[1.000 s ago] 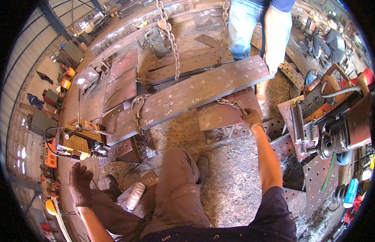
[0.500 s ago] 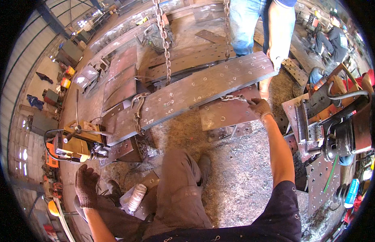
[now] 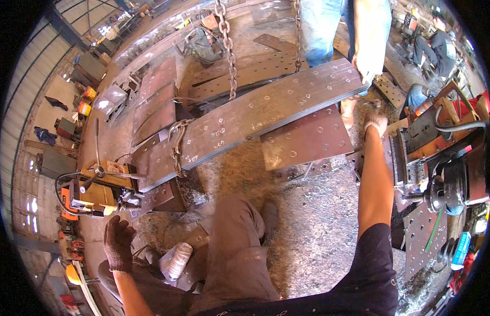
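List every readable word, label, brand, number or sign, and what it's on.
No text reads clearly enough to quote.
Long plate: pale handwritten marks, too small and faint to read reliably.
Yellow machine: small printed label, too blurred.
Orange box: dark print, too small.
Blue container: pale print, too small.
Seated person's dark shirt: pale print, blurred.

Right arm (image 3: pixel 375 189) reaches forward, gloved left grip (image 3: pixel 118 243) loosely curled.
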`<state>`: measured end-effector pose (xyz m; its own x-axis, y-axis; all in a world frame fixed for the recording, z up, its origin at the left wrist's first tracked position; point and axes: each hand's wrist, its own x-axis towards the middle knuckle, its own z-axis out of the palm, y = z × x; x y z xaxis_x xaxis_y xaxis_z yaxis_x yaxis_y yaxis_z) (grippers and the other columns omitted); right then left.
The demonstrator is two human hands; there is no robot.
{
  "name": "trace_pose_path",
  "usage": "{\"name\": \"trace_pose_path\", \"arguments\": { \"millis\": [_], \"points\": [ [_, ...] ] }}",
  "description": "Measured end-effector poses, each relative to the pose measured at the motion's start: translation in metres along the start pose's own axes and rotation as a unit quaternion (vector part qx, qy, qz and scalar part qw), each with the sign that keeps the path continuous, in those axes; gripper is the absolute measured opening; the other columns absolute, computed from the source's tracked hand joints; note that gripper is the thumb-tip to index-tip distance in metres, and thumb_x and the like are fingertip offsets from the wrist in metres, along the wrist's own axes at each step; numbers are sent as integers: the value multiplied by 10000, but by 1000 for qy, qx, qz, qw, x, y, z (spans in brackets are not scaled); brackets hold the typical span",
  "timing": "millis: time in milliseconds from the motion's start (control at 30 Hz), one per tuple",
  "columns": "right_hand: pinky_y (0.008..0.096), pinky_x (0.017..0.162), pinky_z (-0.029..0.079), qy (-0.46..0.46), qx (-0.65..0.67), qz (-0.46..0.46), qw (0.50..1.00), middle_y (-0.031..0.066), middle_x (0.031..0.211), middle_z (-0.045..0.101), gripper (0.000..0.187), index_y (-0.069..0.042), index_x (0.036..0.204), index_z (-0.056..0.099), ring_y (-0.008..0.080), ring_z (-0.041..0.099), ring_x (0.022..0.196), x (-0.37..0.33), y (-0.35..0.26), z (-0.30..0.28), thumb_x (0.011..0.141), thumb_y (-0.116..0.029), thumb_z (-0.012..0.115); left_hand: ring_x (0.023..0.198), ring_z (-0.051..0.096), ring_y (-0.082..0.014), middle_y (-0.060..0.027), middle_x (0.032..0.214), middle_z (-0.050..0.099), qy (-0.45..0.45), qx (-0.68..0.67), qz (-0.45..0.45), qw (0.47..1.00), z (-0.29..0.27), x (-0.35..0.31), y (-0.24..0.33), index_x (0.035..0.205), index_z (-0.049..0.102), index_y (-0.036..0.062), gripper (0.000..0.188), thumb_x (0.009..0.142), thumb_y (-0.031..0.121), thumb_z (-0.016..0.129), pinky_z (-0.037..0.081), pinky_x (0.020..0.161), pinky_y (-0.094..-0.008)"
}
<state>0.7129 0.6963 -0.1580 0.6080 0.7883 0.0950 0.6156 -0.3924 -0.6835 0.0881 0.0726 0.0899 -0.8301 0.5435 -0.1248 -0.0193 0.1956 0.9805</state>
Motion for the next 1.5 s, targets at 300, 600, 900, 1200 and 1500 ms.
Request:
{"name": "trace_pose_path", "arguments": {
  "millis": [300, 600, 900, 1200, 1500],
  "points": [
    [504, 1007, 618, -220, -210, -94, 948, 206, 1337, 780, 472, -56, 1274, 800, 393, 764, 1238, 45, 54, 63, 974, -420, 772, 979, 694, -238, -109, 1162, 692, -69, 30, 10, 997, 2, 18, -22, 1436, 637, 61, 419, 1126, 343, 626, 594, 904, -390],
    [536, 1115, 528, -288, -55, 95, 951, 245, 1358, 773, 545, -18, 1313, 790, 416, 731, 1283, -22, 73, 38, 957, -429, 740, 967, 701, -209, -114, 1151, 693, -113, 93, 21, 989, 23, 28, -28, 1440, 596, 12, 366, 1079, 52, 637, 620, 880, -370],
    [461, 998, 566, -7, 65, -74, 995, 272, 1156, 805, 483, 25, 1231, 777, 451, 773, 1057, -38, 70, 14, 1037, -378, 594, 963, 732, -279, -127, 1124, 710, -130, 224, 129, 957, 16, 26, -69, 1356, 633, 31, 352, 1008, -9, 666, 624, 873, -419],
    [331, 1033, 531, -254, 381, -79, 885, 130, 1297, 714, 640, 66, 1575, 558, 187, 653, 1136, -286, -30, -23, 1026, -216, 726, 1142, 740, -332, -177, 1206, 774, -225, 249, 4, 942, 18, -101, -145, 1312, 741, 83, 307, 1066, 245, 653, 560, 1025, -430],
    [303, 757, 562, -475, 456, -215, 721, 44, 1002, 748, 326, 30, 1334, 713, 132, 672, 849, -570, -85, 29, 1049, -125, 743, 1180, 738, -303, -192, 1259, 780, -266, 228, -7, 936, 12, -164, -95, 1344, 743, 19, 468, 1106, 410, 643, 549, 1041, -430]
  ]
}}
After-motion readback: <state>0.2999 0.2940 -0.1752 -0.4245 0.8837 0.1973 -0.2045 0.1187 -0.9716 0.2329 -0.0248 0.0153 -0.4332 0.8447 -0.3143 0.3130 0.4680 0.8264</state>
